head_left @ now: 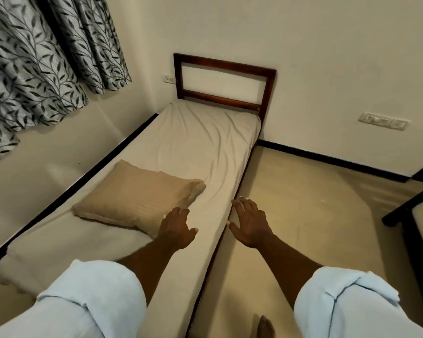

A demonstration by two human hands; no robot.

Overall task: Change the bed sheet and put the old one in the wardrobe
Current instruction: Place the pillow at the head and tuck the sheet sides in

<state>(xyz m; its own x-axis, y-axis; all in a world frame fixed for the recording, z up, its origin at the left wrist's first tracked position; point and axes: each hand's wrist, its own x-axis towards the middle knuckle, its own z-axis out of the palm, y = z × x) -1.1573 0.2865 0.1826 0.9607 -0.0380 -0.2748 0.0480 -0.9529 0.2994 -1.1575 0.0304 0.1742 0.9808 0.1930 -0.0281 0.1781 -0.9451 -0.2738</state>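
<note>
Wrinkled white bed sheet covers the mattress of a narrow single bed that runs from the lower left up to a dark wooden open-frame headboard against the cream wall. Its creases are densest near the headboard, and its near end is hidden behind the person's forearms and rolled pale blue sleeves. A tan, faintly striped pillow lies on the sheet about midway along the bed, towards the wall side. The left hand hovers over the sheet just beside the pillow's near corner, fingers spread and slightly bent, holding nothing; whether it touches the fabric cannot be told. The right hand is spread wide at the bed's outer edge, over the line where the mattress meets the beige floor, also holding nothing. Grey leaf-patterned curtains hang at upper left, cut off by the frame. A white switch plate sits on the right wall. A dark frame of some second piece of furniture is cropped at the right edge, and a bare foot is partly visible at the bottom.
</note>
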